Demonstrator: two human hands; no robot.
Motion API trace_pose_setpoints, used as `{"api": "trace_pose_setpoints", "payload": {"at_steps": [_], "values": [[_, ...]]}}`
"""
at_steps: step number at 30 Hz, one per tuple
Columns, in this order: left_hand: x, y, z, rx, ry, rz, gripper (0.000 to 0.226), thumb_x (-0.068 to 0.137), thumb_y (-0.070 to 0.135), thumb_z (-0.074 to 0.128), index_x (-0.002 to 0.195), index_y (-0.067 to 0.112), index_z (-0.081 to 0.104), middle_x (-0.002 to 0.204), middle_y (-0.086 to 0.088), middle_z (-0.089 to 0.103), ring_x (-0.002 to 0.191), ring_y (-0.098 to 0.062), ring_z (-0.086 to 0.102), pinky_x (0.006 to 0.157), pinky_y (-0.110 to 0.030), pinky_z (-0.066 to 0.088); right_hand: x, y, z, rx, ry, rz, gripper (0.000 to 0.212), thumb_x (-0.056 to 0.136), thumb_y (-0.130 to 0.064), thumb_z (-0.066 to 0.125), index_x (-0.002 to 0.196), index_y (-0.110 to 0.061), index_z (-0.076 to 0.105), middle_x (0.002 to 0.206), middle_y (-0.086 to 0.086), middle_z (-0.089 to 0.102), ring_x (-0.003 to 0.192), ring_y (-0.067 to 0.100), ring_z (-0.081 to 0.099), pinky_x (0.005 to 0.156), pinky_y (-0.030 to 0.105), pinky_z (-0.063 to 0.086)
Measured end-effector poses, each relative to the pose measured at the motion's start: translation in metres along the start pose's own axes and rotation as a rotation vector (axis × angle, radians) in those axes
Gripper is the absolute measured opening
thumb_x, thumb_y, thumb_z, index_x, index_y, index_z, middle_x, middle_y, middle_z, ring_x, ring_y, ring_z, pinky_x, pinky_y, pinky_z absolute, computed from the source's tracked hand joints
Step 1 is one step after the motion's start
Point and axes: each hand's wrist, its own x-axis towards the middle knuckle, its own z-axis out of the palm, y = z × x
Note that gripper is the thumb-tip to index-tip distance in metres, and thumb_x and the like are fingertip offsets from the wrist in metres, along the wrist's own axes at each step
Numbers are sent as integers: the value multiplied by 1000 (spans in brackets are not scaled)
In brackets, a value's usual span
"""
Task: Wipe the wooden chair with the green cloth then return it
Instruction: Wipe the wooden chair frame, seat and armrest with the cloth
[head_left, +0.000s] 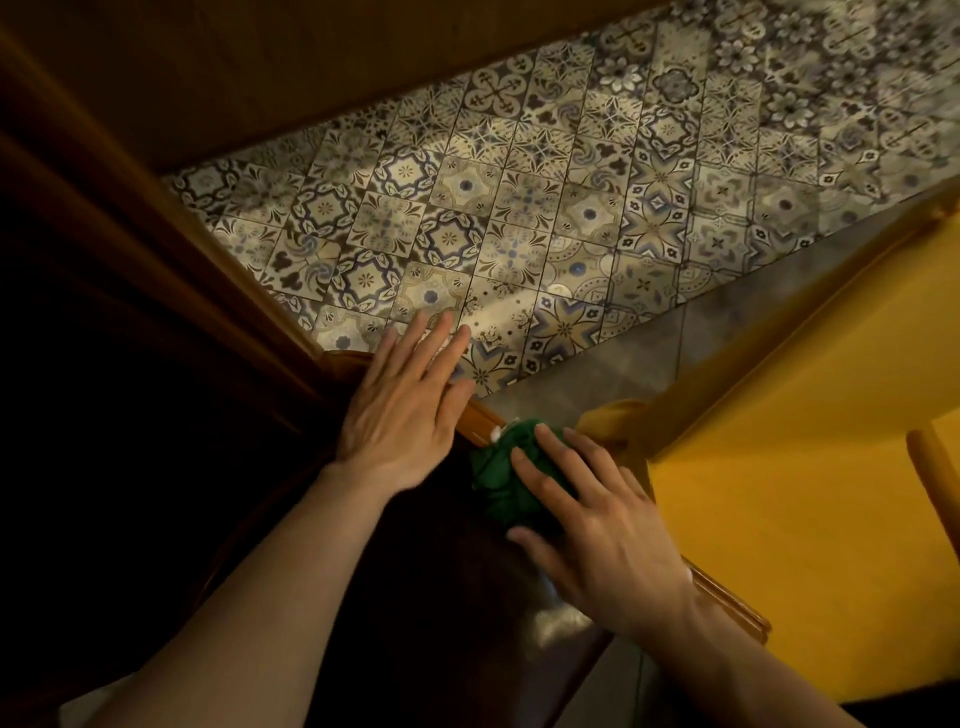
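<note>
The wooden chair (480, 418) shows as a brown rail running from the lower centre towards the lower right, with a dark seat below it. A bunched green cloth (501, 467) lies on the chair by the rail. My right hand (597, 525) presses down on the cloth with fingers spread over it. My left hand (405, 410) rests flat on the rail to the left of the cloth, fingers apart and holding nothing.
Patterned floor tiles (545, 208) fill the middle of the view. A yellow wooden surface (805, 493) stands at the right, close to the cloth. Dark wooden furniture (130, 260) runs along the left side.
</note>
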Motion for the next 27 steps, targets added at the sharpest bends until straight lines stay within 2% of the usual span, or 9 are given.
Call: {"api": "trace_pose_setpoints", "payload": {"at_steps": [3, 7, 13, 19, 22, 27], "values": [[7, -4, 12, 19, -44, -12, 65, 100, 51, -4, 158, 24, 1, 167, 6, -6, 151, -11, -19, 123, -40, -9, 9, -3, 2, -23, 5, 19, 59, 97, -51, 51, 150, -28, 39, 160, 6, 37, 143, 31, 37, 102, 47, 48], [9, -2, 20, -157, 12, -75, 66, 99, 49, -6, 158, 23, 6, 166, 10, 3, 151, -4, -11, 123, -34, -10, 18, -6, 5, -30, 24, 49, 56, 93, -45, 60, 145, -27, 48, 156, 7, 43, 137, 32, 45, 100, 46, 50], [8, -7, 19, -259, 22, -51, 67, 98, 50, -7, 159, 23, 6, 166, 12, 4, 149, 2, -10, 123, -32, -7, 26, -15, 5, -12, 52, 129, 52, 93, -45, 61, 141, -26, 54, 151, 7, 50, 129, 31, 53, 93, 46, 52], [9, -9, 20, -323, 36, -47, 66, 99, 50, -4, 159, 24, 8, 166, 13, 7, 149, 4, -7, 123, -30, -7, 42, -22, 1, 9, 27, 163, 52, 95, -49, 51, 141, -26, 54, 144, 5, 57, 115, 28, 57, 88, 46, 51], [10, -9, 20, -346, 36, -54, 65, 99, 50, -3, 159, 25, 7, 166, 15, 5, 149, 5, -7, 123, -32, -5, 49, -24, 2, 18, 58, 176, 49, 95, -48, 54, 138, -25, 58, 136, 4, 62, 108, 29, 60, 82, 45, 51], [9, -7, 20, -357, 51, -63, 67, 98, 49, -3, 159, 22, 9, 165, 14, 7, 149, 4, -4, 123, -33, -2, 64, -28, 5, 69, 84, 183, 48, 96, -50, 53, 139, -28, 56, 127, -1, 65, 107, 28, 60, 80, 45, 51]]}}
